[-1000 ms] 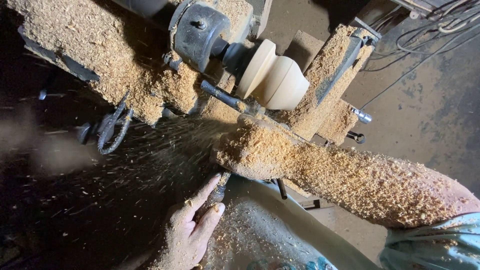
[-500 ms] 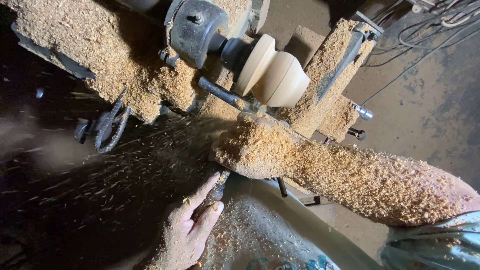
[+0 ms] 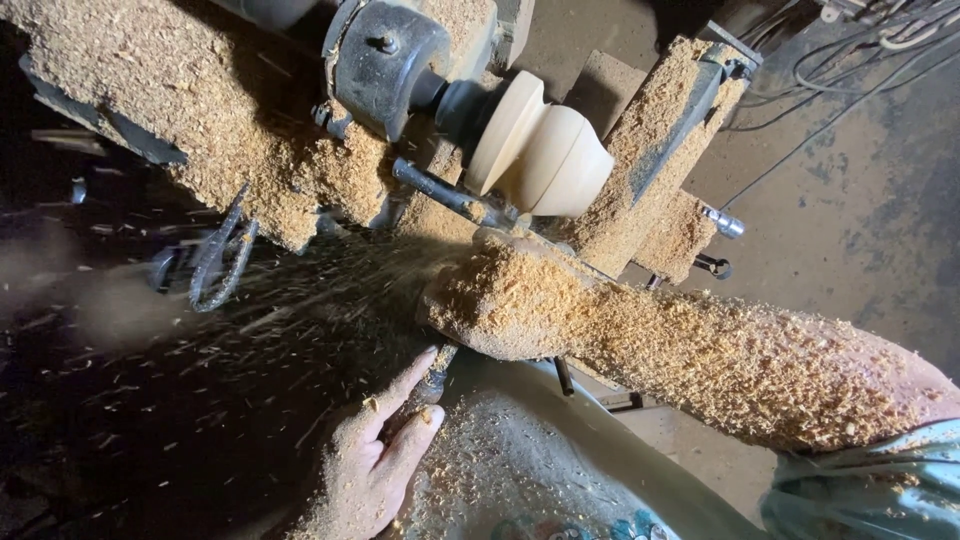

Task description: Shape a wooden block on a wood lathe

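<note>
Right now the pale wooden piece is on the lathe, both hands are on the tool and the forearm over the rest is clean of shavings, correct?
Not quite: in the head view the forearm is thickly coated in shavings. The rest holds: pale wooden piece on the lathe, both hands on the tool.

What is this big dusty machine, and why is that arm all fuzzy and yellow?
You are looking down through a camera worn on a person's head. The machine is a lathe, which holds a pale wooden piece shaped like a small vase. A spray of chips flies off to the left. The fuzzy yellow stuff is sawdust, heaped on the machine and stuck all over the person's right arm. The right hand sits just under the wooden piece, buried in sawdust. The left hand grips the handle of a cutting tool with its fingers.
</note>
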